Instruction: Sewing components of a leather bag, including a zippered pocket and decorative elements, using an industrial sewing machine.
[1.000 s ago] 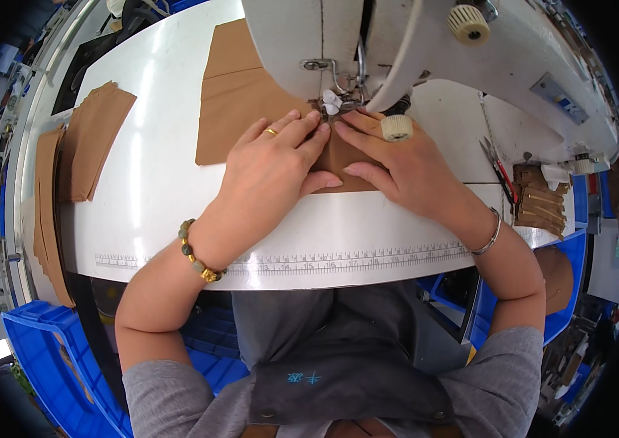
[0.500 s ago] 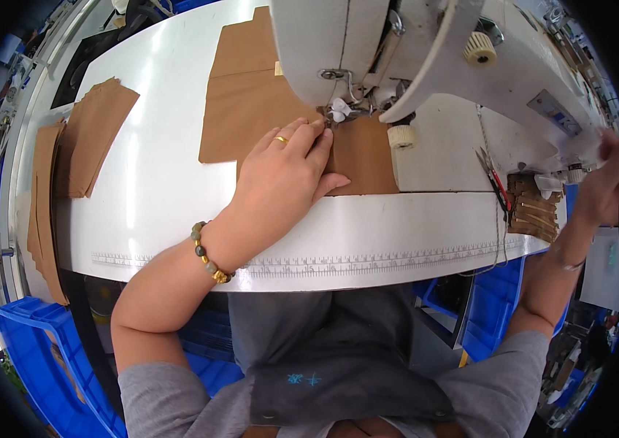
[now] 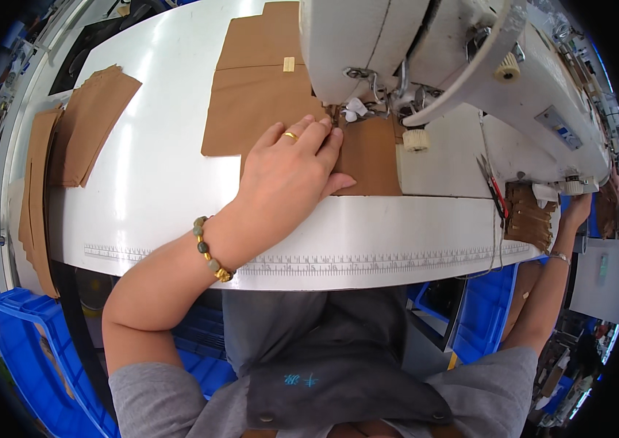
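Observation:
My left hand (image 3: pixel 287 171), with a gold ring and a bead bracelet, lies flat on a brown fabric piece (image 3: pixel 266 109) on the white table (image 3: pixel 156 182), fingertips close to the presser foot (image 3: pixel 346 113) of the white sewing machine (image 3: pixel 426 51). A second brown piece (image 3: pixel 371 157) lies under the needle area, right of my fingers. My right hand (image 3: pixel 579 208) is far off at the right end of the machine, beside a stack of brown pieces (image 3: pixel 525 219); its fingers are mostly hidden behind the machine.
Stacks of brown pieces (image 3: pixel 90 124) lie at the table's left end, with more (image 3: pixel 32 197) hanging over its edge. Red-handled snips (image 3: pixel 492 186) rest on the machine bed. Blue bins (image 3: pixel 25 350) stand on the floor at the left and another (image 3: pixel 485 299) at the right.
My right hand left the fabric by the needle and swung out to the right end of the machine. My left hand stayed pressed on the fabric.

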`<state>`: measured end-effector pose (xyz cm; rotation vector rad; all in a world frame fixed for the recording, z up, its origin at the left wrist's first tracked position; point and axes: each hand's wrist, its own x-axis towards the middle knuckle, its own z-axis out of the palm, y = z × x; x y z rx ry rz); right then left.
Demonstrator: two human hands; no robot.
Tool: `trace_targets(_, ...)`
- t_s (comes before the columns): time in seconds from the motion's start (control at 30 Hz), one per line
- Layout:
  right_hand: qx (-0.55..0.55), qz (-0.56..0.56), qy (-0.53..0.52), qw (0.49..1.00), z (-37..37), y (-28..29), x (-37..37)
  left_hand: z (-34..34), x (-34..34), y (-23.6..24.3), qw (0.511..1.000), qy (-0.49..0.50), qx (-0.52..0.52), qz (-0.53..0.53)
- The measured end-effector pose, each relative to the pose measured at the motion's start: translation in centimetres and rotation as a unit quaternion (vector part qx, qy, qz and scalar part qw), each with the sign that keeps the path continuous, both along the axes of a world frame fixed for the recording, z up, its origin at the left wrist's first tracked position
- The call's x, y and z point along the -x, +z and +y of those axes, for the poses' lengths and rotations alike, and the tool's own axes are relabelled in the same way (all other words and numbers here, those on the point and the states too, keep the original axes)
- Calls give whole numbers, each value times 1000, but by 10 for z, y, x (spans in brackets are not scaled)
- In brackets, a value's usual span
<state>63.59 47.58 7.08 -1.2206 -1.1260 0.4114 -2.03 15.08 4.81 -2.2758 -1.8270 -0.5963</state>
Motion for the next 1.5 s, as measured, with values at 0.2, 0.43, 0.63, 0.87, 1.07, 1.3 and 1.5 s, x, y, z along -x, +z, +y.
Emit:
trace_targets(0.2,53,-54,41,996,38,104,-19,0,0,0,1000,3,-6,0)
trace_targets(0.43,-49,98,104,988,22,27,-1,0,0,0,1000,8,-10,0)
trace_targets(0.63,-50,93,83,991,23,66,-8,3,1,2,1000,1,-12,-2)
trace_targets(0.87,121,72,80,987,31,109,6,3,0,1,1000,0,-9,-4)
trace_targets(1.07,-102,130,108,980,11,16,13,1,-1,7,999,5,-19,44)
trace_targets(1.3,-104,143,113,978,10,15,20,24,-67,13,996,-61,-14,71)
trace_targets(1.5,-85,108,116,984,7,13,13,37,-75,7,981,-15,28,193)
